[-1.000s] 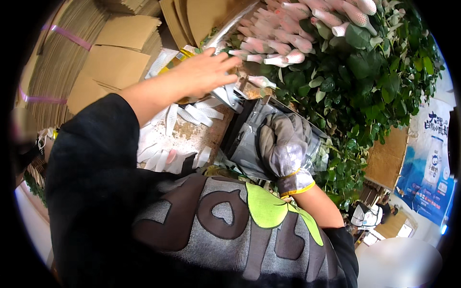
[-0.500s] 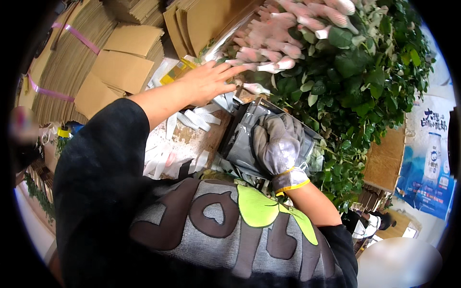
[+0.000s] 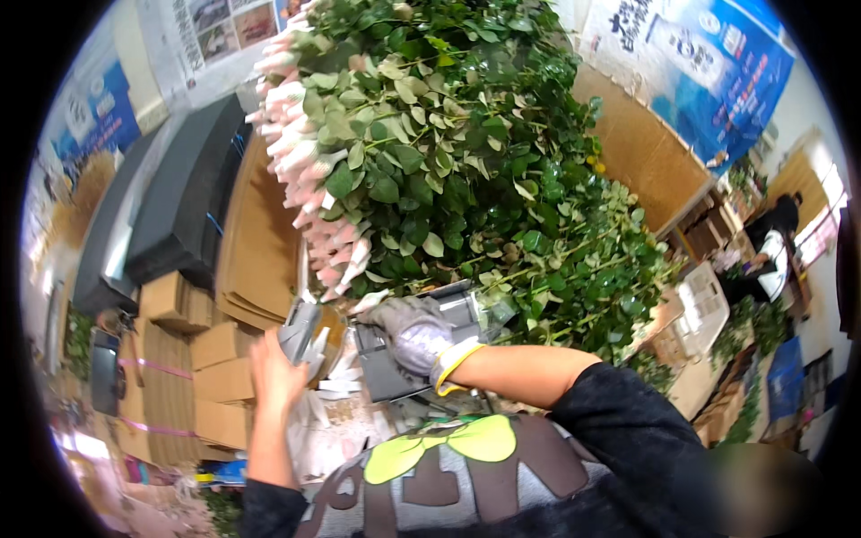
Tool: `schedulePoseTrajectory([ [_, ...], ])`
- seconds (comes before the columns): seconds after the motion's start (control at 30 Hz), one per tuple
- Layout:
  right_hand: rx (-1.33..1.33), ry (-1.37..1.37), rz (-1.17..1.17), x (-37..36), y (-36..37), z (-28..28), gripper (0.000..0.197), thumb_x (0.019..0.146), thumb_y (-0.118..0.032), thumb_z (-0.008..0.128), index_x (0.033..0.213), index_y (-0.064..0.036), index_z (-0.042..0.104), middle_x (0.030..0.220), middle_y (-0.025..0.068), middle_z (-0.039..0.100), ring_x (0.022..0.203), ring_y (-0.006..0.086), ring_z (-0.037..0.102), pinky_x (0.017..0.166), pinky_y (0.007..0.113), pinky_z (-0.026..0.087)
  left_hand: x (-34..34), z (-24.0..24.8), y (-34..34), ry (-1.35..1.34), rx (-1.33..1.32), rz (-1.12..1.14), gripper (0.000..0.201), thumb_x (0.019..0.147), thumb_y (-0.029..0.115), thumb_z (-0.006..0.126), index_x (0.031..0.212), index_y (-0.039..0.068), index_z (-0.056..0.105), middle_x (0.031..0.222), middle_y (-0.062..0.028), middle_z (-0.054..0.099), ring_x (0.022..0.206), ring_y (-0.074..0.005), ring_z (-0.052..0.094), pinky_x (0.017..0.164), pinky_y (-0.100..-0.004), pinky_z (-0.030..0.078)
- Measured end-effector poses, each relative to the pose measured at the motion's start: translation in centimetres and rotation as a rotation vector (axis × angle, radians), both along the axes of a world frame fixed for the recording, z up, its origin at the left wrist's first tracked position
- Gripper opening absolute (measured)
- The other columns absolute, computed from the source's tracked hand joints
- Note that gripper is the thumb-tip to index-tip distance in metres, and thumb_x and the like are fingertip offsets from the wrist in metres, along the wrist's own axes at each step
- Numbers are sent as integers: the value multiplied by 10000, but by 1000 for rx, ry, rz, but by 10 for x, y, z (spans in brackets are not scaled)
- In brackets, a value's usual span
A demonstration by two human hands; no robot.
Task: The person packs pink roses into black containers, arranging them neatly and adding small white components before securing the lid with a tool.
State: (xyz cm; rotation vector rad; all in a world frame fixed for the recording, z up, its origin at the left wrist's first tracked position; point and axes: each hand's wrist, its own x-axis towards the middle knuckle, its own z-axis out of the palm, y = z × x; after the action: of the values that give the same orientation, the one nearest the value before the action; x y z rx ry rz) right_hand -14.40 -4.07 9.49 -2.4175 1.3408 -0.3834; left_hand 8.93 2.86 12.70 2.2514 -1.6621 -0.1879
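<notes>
My bare left hand (image 3: 278, 369) is closed around a grey hand tool that looks like a stapler (image 3: 300, 330), held upright left of the tray. My right hand (image 3: 414, 336), in a grey glove with a yellow cuff edge, rests over a dark grey metal tray (image 3: 381, 372). Its fingers reach leftward over the tray and are slightly blurred; I see nothing in them. Just beyond those fingertips lies one pale netted flower head (image 3: 372, 300). A large pile of leafy green stems (image 3: 466, 170) rises behind the tray, its pink-white netted flower heads (image 3: 300, 152) facing left.
White strips (image 3: 341, 381) litter the bench left of the tray. Cardboard stacks (image 3: 166, 394) and upright cardboard sheets (image 3: 256, 233) stand farther left, beside long dark grey panels (image 3: 193, 184). A brown board (image 3: 641, 152) borders the pile's right side. Another person (image 3: 771, 255) is at the far right.
My left hand was empty with spread fingers near the flower heads; now it holds the grey tool. The view has swung, showing more of the pile. My right hand stays over the tray.
</notes>
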Motion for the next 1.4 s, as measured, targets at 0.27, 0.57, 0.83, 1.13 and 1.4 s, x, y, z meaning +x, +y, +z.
schedulePoseTrajectory([
  [0.27, 1003, -2021, -389, -97, -33, 75, 455, 868, -299, 639, 1196, -25, 485, 974, 64, 569, 1070, 211, 571, 920, 446, 448, -127, -89, -20, 1746, -39, -466, 836, 813, 352, 720, 1421, 5, 263, 1464, -155, 335, 1353, -285, 341, 1103, -405, 291],
  [0.57, 105, 58, 188, -96, -11, 76, 644, 710, -324, 695, 1254, -67, 465, 891, 173, 660, 853, 332, 660, 755, 415, 530, -132, -54, -39, 198, 269, -834, 751, 851, 480, 572, 1365, -30, 370, 1400, -252, 390, 1339, -376, 325, 1108, -428, 256],
  [0.83, 213, 447, 112, -204, -22, 98, 406, 798, -289, 586, 1146, -82, 564, 832, 190, 677, 705, 368, 665, 679, 452, 543, -139, -39, -49, -56, -42, -1040, 564, 767, 428, 666, 1301, 293, 543, 1473, -81, 342, 1372, -324, 273, 1118, -511, 205],
  [1.13, 200, 651, 408, -184, -30, 46, 287, 798, -235, 516, 992, -26, 543, 652, 156, 609, 578, 329, 613, 524, 454, 485, -132, -53, -51, 10, -68, -1016, 555, 754, 437, 671, 1278, 293, 560, 1450, -53, 384, 1359, -316, 302, 1107, -518, 227],
  [1.4, 361, 551, 439, -172, -41, 73, 532, 760, -362, 641, 1208, -93, 542, 840, 187, 665, 764, 345, 654, 688, 420, 532, -122, -57, -43, 261, -220, -939, 477, 774, 314, 690, 1208, 145, 586, 1314, -64, 522, 1292, -271, 419, 1109, -466, 271],
])
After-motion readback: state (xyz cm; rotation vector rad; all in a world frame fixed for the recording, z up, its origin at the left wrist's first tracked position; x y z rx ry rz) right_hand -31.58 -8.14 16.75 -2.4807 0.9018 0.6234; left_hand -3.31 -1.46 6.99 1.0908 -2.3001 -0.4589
